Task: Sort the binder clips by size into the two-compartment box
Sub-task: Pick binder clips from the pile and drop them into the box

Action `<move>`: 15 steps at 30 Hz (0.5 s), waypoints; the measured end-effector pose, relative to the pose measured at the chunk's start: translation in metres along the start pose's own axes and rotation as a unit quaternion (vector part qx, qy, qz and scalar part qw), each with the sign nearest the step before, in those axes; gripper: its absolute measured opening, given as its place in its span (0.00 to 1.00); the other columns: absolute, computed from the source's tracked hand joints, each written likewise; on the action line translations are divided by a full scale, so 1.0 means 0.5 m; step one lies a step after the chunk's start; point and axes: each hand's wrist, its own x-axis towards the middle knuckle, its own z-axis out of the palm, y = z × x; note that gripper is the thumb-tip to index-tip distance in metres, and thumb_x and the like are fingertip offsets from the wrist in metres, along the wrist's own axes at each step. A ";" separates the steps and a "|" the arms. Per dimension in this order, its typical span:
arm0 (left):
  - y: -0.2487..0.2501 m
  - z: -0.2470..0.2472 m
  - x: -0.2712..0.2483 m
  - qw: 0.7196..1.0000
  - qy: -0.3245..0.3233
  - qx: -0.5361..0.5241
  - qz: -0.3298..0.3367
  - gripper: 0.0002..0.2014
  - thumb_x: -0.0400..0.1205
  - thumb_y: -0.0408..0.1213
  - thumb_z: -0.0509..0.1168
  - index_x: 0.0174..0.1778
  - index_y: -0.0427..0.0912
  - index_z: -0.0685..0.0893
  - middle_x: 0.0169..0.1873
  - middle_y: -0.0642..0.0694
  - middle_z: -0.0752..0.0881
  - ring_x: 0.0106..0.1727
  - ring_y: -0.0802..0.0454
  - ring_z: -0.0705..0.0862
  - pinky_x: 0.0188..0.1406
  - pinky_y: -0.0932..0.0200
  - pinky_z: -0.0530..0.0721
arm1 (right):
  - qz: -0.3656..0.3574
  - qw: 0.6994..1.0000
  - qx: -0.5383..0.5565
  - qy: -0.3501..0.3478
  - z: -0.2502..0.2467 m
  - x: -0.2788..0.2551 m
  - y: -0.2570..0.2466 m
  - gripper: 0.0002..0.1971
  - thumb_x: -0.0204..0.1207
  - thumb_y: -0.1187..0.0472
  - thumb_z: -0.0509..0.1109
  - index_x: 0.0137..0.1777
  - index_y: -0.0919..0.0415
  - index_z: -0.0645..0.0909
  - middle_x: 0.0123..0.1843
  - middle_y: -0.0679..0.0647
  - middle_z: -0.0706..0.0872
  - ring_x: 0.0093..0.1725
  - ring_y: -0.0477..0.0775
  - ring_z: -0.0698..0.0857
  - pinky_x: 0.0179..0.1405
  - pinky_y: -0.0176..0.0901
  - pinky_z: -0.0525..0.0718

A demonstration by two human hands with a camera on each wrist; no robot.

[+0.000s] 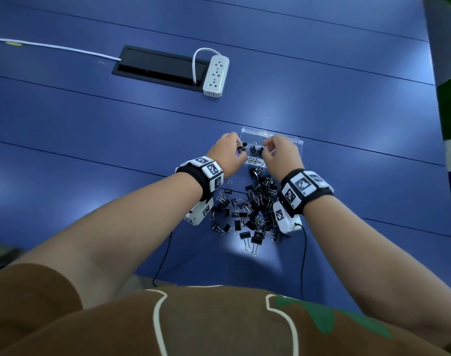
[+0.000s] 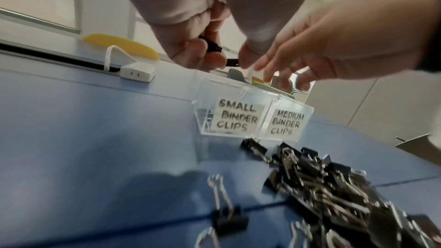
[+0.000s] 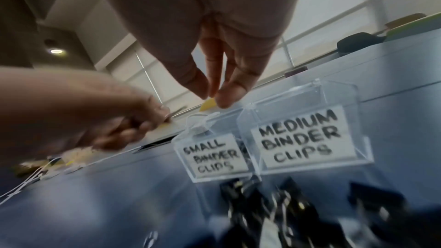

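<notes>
Starting nearest the person, a loose heap of binder clips (image 1: 255, 211) lies on the blue surface (image 1: 90, 150), just in front of the clear two-compartment box (image 1: 293, 143), with a few stray clips spread toward the left of the heap. The clips appear to be small, light, stiff steel items with black bodies and wire handles. Judgement: the smooth bodies may slip under a fingertip pinch, and the handles interlock in the heap, so one clip could drag others with it. The surest hold is across the black body, or by the paired wire loops.

Above the box's left compartment, labelled SMALL BINDER CLIPS, the left hand (image 1: 228, 154) pinches a black clip (image 2: 212, 46) between thumb and fingers. The right hand (image 1: 283, 152) hovers beside it over the box, fingertips drawn together; the right wrist view shows nothing clearly between them, so whether it holds a clip cannot be determined. A few clips already lie in the small compartment. The compartment marked MEDIUM BINDER CLIPS looks unfilled from the wrist views.

Beyond the box lies a white power strip (image 1: 216, 75).
</notes>
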 end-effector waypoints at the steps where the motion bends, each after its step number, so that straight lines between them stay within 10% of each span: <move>1: 0.009 0.000 0.011 1.000 -0.001 0.004 0.004 0.11 0.79 0.37 0.63 0.54 0.35 0.77 0.53 0.39 0.77 0.49 0.42 0.78 0.53 0.50 0.77 | 0.005 1.000 -0.004 -0.014 0.010 -0.016 0.009 0.09 0.78 0.65 0.61 0.53 0.61 0.82 0.49 0.55 0.84 0.44 0.52 0.82 0.52 0.45 0.83; 8: 0.034 0.026 0.066 0.995 -0.049 0.088 0.010 0.11 0.80 0.34 0.62 0.56 0.34 0.78 0.56 0.38 0.76 0.54 0.36 0.82 0.58 0.47 0.81 | 0.010 0.982 -0.119 -0.149 0.082 -0.084 0.069 0.15 0.78 0.66 0.59 0.63 0.64 0.79 0.63 0.61 0.77 0.58 0.64 0.81 0.59 0.52 0.82; 15: 0.014 0.027 0.029 0.997 -0.023 0.052 0.050 0.08 0.79 0.32 0.62 0.53 0.40 0.80 0.56 0.42 0.77 0.50 0.41 0.82 0.52 0.45 0.84 | -0.028 0.992 -0.086 -0.086 0.078 -0.077 0.068 0.11 0.78 0.69 0.60 0.58 0.67 0.80 0.59 0.62 0.78 0.54 0.64 0.81 0.53 0.48 0.80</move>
